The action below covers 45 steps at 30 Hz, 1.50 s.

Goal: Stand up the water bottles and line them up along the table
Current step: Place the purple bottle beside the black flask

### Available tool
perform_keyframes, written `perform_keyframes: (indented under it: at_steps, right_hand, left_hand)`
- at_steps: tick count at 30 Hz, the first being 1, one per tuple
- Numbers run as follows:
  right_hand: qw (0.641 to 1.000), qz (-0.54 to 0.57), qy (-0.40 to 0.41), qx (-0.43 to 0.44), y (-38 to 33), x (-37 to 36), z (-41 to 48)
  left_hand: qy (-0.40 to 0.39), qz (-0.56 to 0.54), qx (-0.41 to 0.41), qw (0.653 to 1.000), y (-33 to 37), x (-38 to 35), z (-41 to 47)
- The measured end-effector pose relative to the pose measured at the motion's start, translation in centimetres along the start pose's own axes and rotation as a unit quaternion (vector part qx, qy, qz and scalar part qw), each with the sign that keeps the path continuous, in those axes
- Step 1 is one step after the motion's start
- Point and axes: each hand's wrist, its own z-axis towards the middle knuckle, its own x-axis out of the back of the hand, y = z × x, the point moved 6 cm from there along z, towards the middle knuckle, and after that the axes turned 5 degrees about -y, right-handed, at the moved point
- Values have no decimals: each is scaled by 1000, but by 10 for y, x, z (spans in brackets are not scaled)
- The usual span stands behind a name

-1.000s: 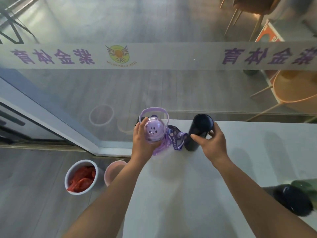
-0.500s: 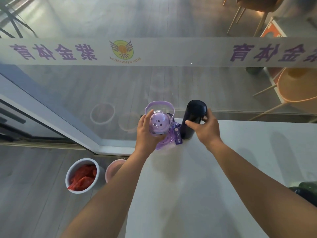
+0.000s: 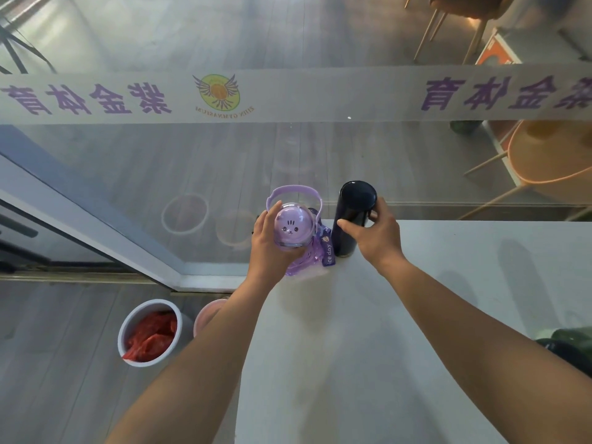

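A purple bottle [image 3: 293,227] with a cat-face lid and a loop handle stands upright at the far left corner of the white table [image 3: 416,315]. My left hand [image 3: 267,251] is wrapped around its left side. Right beside it stands a dark navy bottle [image 3: 352,213], upright, gripped near its top by my right hand [image 3: 374,238]. A purple strap [image 3: 326,251] hangs between the two bottles. At the right edge, behind my right forearm, parts of a dark bottle [image 3: 567,350] and a green one [image 3: 573,334] show; their pose is unclear.
A glass wall [image 3: 288,155] with a frosted printed band runs right behind the table's far edge. On the floor to the left stand a white bucket [image 3: 149,333] with red contents and a pink bucket [image 3: 205,315]. Orange chairs [image 3: 544,161] sit beyond the glass.
Both hands have carried the bottles toward the far edge. The navy bottle has come closer to the purple one and now stands straighter. The view has shifted, hiding more of the bottles at the right.
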Motion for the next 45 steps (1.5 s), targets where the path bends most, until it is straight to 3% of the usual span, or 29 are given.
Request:
perform_keyframes:
  at_steps: [12,29,35,39,41,45]
  right_hand:
    - [999,-23,26,-4,6,14,-4]
    - [1000,-2,-15,-25,16,14,-13]
    - [999,-16,6,-48,25,34,-80]
    - [998,-53,13,-41,30,55,-155]
    - [997,-51,33,-55,38,73,-195]
    - [988,-37,120,-88,54,124,-264]
  left_hand:
    - [-21,-1,0,1000,4,0,-1]
    - [-63,-18,34,997,7,2,-6]
    - [-49,-28,44,997,31,12,-56]
    - [-17,-13,-44,999,61,2,-113]
    - [-68,-31,-13,997,68,-26,-141]
    - [-244,-44,19,969,79,-99,-187]
